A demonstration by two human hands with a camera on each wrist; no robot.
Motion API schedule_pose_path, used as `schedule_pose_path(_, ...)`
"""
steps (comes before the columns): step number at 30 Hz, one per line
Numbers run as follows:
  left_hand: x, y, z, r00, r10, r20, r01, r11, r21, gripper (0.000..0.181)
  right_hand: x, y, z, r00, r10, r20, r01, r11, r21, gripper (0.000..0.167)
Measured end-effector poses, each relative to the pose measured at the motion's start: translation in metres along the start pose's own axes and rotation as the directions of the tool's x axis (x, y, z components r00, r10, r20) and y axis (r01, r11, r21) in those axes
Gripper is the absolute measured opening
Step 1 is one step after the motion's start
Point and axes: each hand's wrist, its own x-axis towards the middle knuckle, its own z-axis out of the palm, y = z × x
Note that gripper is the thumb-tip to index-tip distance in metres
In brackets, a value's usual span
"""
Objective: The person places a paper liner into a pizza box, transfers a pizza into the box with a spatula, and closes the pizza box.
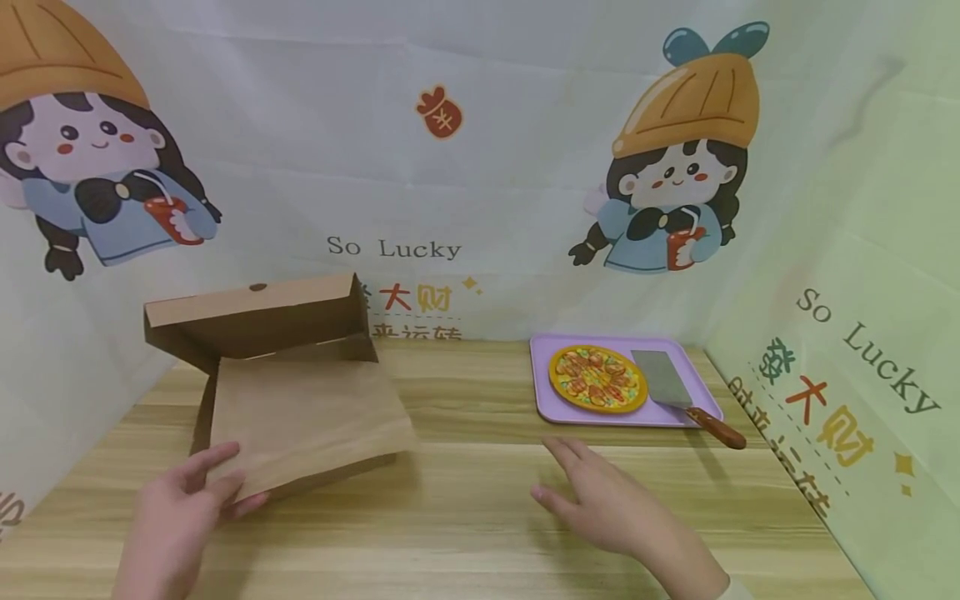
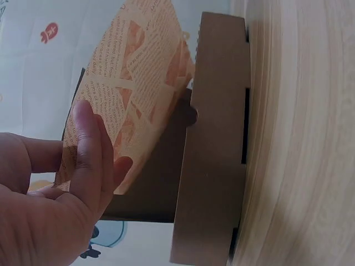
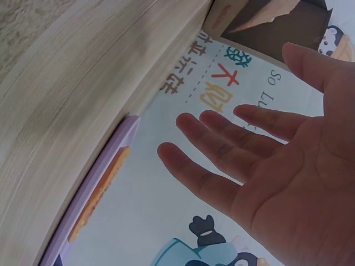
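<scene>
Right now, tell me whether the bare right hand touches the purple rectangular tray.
Apart: the head view shows pale wood-grain tabletop between the right hand and the purple tray.

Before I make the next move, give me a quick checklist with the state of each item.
1. Box lid open: ok, it stands raised at the back.
2. Brown paper held: ok, the left hand grips it near one corner.
3. Paper flat inside the box: not ok, it slants up out of it in the left wrist view.
4. Right hand free: ok, fingers extended, holding nothing.
5. Pizza on the purple tray: ok, it lies beside the spatula.
6. Pizza loose from the tray: cannot tell, its underside is hidden.
</scene>
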Motion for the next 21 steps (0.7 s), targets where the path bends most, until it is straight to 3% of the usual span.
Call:
schedule_pose_path(6,0.007,-0.002,-0.011,1.000,0.000,-0.001,0.000,0.999,0.037,0.064,-0.001,0.000,0.000,1.000,0.000,0.004,0.000,1.000,0.001,0.071)
schedule_pose_path(10,0.015,0.003,-0.017,1.000,-0.005,0.026,0.002,0.993,0.121,0.065,-0.001,0.001,0.001,1.000,-0.005,0.004,0.005,1.000,0.001,0.071)
schedule_pose_path(21,0.045,0.008,-0.025,0.992,0.060,0.114,-0.078,0.983,0.165,0.061,-0.003,0.003,0.002,1.000,-0.016,-0.003,0.016,1.000,-0.013,0.073)
